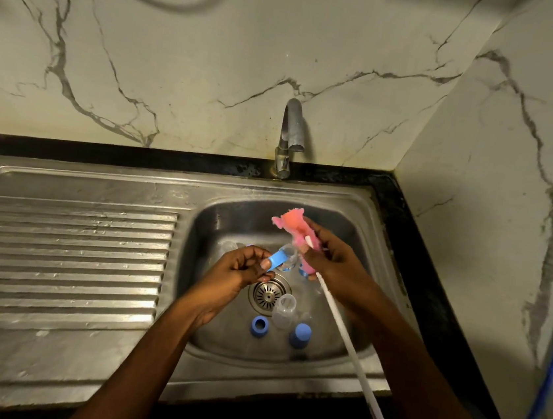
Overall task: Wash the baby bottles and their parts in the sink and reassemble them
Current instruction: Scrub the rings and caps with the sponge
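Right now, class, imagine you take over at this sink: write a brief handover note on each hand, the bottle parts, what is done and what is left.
Left hand pinches a blue collar ring with a clear teat. Right hand grips the pink sponge bottle brush.
In the sink basin: clear bottle by the drain, a blue ring and a blue cap nearer you.
Done: bottles taken apart; nothing reassembled.
Left: scrub and rinse every part, then reassemble.

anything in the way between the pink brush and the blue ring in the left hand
Nothing visible. The left hand holds the blue collar ring with its clear teat close beside the pink sponge brush, gripped by the right hand.
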